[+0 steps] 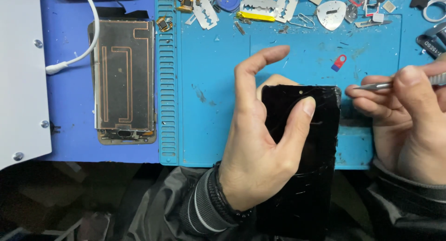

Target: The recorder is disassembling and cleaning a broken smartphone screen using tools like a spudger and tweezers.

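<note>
Gripping the black phone [302, 176], left hand [260, 148] has its thumb pressed on the cracked glass and fingers wrapped behind, index finger lifted clear. Phone's long axis runs near-to-far, far end resting on the blue repair mat [297, 59], near end overhanging toward the body. Right hand [409, 125] sits just right of the phone's far right corner, closed around metal tweezers [374, 86], tip pointing left at that corner, slightly apart from it. Right hand is nearer that corner. Separated display panel [123, 80] lies well left on the surface.

Phone [320, 143] lies on mat [209, 111], opened panel [123, 78] to its left.
</note>
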